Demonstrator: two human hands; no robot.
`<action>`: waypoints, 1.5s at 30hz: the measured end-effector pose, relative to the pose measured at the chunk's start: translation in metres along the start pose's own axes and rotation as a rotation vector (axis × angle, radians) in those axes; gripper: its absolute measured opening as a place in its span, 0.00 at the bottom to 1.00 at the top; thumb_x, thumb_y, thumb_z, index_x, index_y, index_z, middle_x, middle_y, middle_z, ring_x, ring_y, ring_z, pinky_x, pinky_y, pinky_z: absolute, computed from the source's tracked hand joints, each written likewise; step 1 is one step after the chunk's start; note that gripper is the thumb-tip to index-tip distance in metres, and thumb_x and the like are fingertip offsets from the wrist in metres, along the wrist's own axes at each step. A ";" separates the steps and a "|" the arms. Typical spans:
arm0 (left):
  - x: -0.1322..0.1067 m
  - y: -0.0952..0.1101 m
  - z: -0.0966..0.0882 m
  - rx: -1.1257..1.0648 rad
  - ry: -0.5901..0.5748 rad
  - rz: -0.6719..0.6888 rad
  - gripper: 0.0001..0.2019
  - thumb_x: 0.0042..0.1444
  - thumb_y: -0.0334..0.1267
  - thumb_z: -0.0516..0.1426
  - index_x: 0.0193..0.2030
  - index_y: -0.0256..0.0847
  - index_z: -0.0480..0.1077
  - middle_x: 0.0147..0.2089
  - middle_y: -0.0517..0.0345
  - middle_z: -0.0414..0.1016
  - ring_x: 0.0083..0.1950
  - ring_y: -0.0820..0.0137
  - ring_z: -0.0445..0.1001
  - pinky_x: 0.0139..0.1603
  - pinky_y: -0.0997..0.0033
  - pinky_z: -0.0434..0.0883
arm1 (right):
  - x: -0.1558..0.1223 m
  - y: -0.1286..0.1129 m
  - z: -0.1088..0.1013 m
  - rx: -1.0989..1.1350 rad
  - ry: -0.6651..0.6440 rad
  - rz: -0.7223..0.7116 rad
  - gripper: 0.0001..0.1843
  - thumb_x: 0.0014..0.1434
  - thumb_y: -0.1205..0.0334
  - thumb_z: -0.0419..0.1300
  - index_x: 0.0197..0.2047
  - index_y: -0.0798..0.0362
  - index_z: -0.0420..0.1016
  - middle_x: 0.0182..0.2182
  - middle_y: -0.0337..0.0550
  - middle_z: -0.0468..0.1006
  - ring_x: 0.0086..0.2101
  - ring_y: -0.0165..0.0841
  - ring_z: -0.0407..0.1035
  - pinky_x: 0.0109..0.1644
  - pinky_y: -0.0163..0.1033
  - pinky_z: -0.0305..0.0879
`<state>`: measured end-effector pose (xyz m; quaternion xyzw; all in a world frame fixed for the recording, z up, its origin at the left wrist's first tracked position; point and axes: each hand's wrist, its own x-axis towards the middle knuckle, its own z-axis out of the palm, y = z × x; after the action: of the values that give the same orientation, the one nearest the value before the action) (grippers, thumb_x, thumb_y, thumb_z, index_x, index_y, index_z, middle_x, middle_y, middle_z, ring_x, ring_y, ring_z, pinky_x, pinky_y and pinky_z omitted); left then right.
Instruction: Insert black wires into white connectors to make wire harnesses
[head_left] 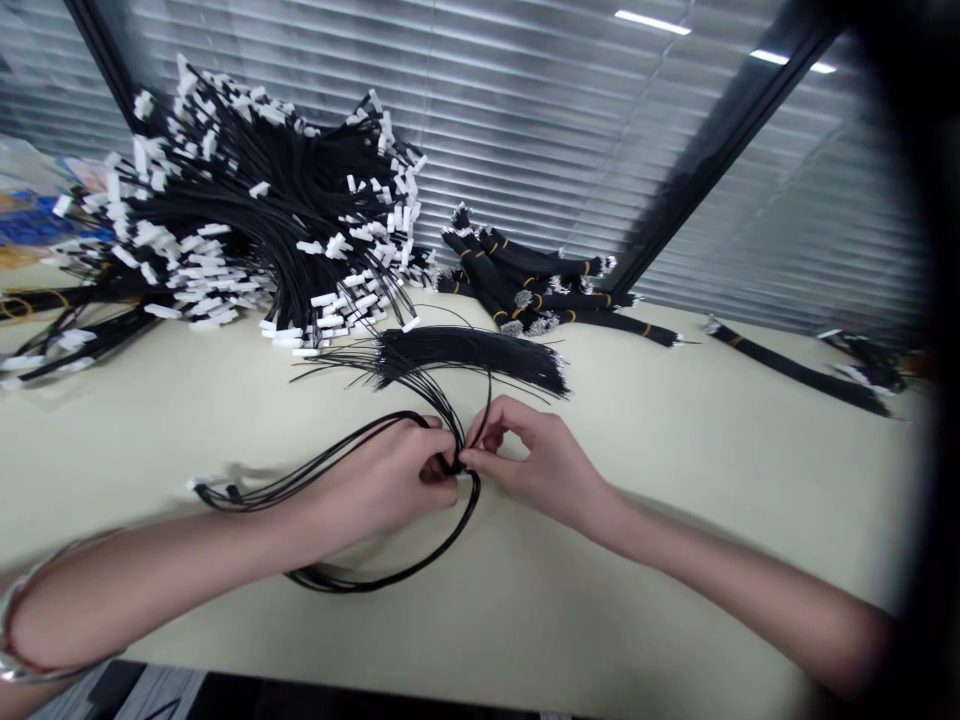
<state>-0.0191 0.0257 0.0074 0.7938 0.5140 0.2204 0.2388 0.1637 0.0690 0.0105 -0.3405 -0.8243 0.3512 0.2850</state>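
Observation:
My left hand (420, 462) is closed around a wire harness (431, 553) of several thin black wires. The harness loops below the wrist, and white connectors (214, 486) at one end lie left of the forearm. My right hand (529, 455) meets it at the middle, thumb and forefinger pinched on a single black wire (488, 395) that curves upward. A small white piece shows between the hands, mostly hidden by the fingers. Just behind them lies a loose bunch of cut black wires (472, 355) with metal tips at its right end.
A tall heap of black cables with white connectors (292, 190) fills the back left. Black wire bundles tied with yellow bands (540, 275) are stacked at the back centre. Another bundle (799, 370) lies at the right. Window blinds (540, 130) stand behind the table (675, 460).

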 end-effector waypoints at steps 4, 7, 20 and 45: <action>0.000 0.000 0.000 0.008 -0.004 -0.006 0.04 0.48 0.31 0.53 0.27 0.40 0.69 0.27 0.63 0.68 0.25 0.75 0.64 0.27 0.74 0.57 | 0.000 0.002 0.000 -0.013 0.002 0.010 0.06 0.54 0.64 0.63 0.32 0.50 0.68 0.28 0.35 0.72 0.29 0.28 0.66 0.36 0.35 0.64; 0.000 0.000 0.000 0.017 -0.005 -0.007 0.04 0.48 0.31 0.54 0.27 0.39 0.69 0.27 0.63 0.69 0.25 0.75 0.63 0.26 0.74 0.56 | -0.001 0.003 0.001 -0.029 0.009 0.017 0.06 0.54 0.63 0.63 0.33 0.50 0.69 0.28 0.36 0.73 0.29 0.29 0.67 0.36 0.35 0.64; 0.000 -0.001 0.001 0.028 0.011 0.006 0.03 0.48 0.31 0.54 0.28 0.40 0.69 0.27 0.63 0.68 0.25 0.75 0.65 0.25 0.75 0.56 | -0.003 0.003 0.002 -0.030 0.036 0.036 0.07 0.53 0.62 0.63 0.32 0.50 0.68 0.28 0.36 0.74 0.28 0.29 0.67 0.34 0.36 0.64; 0.001 0.000 0.000 0.049 0.017 0.008 0.04 0.49 0.31 0.54 0.29 0.40 0.70 0.24 0.65 0.67 0.23 0.76 0.62 0.24 0.76 0.55 | -0.003 0.005 0.003 0.004 0.092 -0.123 0.06 0.54 0.70 0.63 0.30 0.51 0.71 0.29 0.35 0.74 0.30 0.28 0.68 0.35 0.34 0.65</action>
<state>-0.0187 0.0262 0.0075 0.7995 0.5182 0.2154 0.2142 0.1648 0.0684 0.0041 -0.3044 -0.8289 0.3188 0.3443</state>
